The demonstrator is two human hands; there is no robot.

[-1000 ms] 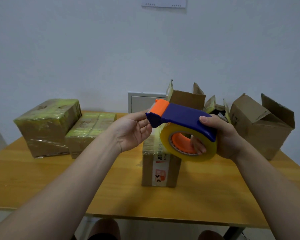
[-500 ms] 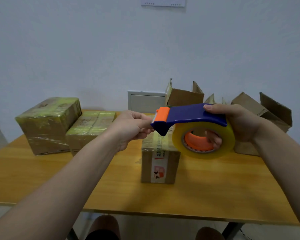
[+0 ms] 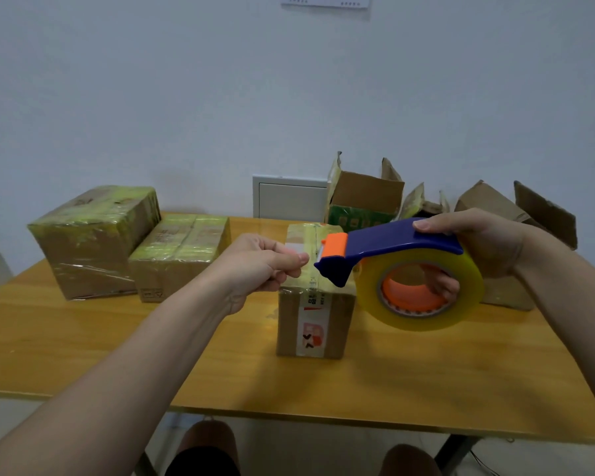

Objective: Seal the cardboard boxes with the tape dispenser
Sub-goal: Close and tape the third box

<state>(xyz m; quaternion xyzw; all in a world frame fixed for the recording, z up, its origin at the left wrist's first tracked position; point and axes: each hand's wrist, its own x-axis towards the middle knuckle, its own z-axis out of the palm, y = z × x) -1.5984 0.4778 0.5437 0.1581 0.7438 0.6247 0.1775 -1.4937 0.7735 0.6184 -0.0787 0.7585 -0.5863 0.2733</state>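
Blue tape dispenser [image 3: 392, 240] clasped in right hand [image 3: 488, 245] grip; left hand [image 3: 258, 262] pinches tape end [image 3: 312, 258].

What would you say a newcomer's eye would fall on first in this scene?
The blue and orange tape dispenser with its fat yellowish roll, gripped by the right hand above the table, right of centre. Then the left hand, pinching the tape end over the small box at centre, and two tape-wrapped boxes at back left.

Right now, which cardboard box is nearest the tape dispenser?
The small box with the red-and-white label, mid-table, just below the tape dispenser; wrapped boxes sit left, open boxes behind.
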